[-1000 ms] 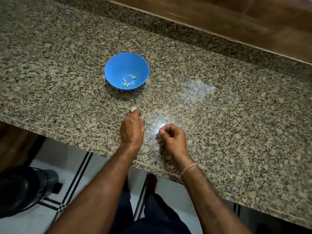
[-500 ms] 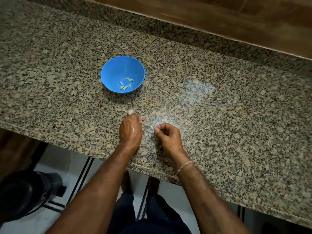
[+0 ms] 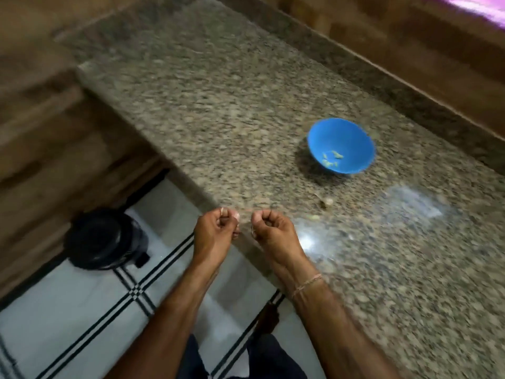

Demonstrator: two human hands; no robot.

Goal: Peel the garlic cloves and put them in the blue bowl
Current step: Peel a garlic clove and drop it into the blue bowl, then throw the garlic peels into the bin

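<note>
Garlic [image 3: 327, 201] lay loose on granite counter [image 3: 246, 110], between bowl [image 3: 325, 135] and hands. Black bin [image 3: 105, 239] stood on tiled floor [image 3: 68, 310], left. Bowl sat upright, well right of hands. Left hand [image 3: 216, 231], right hand [image 3: 269, 232] hovered near counter edge, side by side, apart, fingers curled; blur hid whether either pinched anything. Peeled cloves [image 3: 332, 158] lay in bowl.

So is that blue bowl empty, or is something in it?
Not empty. The blue bowl stands upright on the granite counter, and a few small pale pieces lie at its bottom.
</note>
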